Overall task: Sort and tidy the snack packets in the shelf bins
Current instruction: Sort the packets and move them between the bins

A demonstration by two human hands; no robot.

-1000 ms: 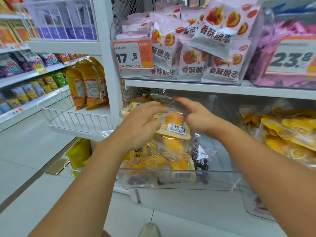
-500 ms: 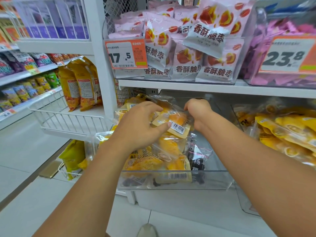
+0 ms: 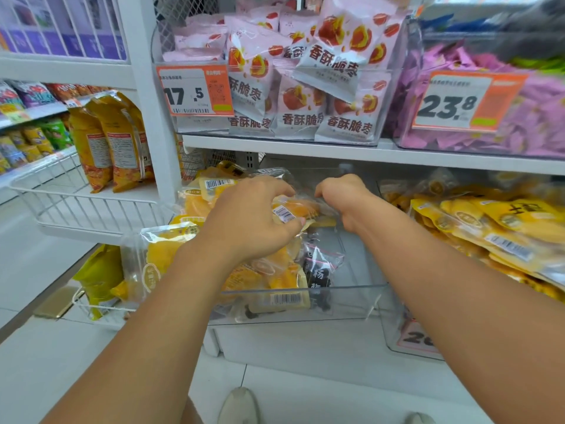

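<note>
A clear plastic bin (image 3: pixel 351 298) on the lower shelf holds several transparent packets of yellow-orange dried fruit and one dark packet (image 3: pixel 319 272). My left hand (image 3: pixel 250 218) curls round the left end of one fruit packet (image 3: pixel 301 208) above the pile. Its barcode label faces me. My right hand (image 3: pixel 344 198) is fisted on the packet's right end, over the bin's bare right half. Another fruit packet (image 3: pixel 159 258) hangs over the bin's left edge.
A neighbouring bin (image 3: pixel 489 221) to the right is full of yellow packets. The shelf above carries a bin of pink-white packets (image 3: pixel 305 87) with a 17.5 price tag (image 3: pixel 194 90) and a purple-packet bin (image 3: pixel 519 117). A white wire basket (image 3: pixel 82 203) stands left.
My right hand went from spread fingers to a fist on the packet's right end. Both hands have lowered the packet slightly toward the pile.
</note>
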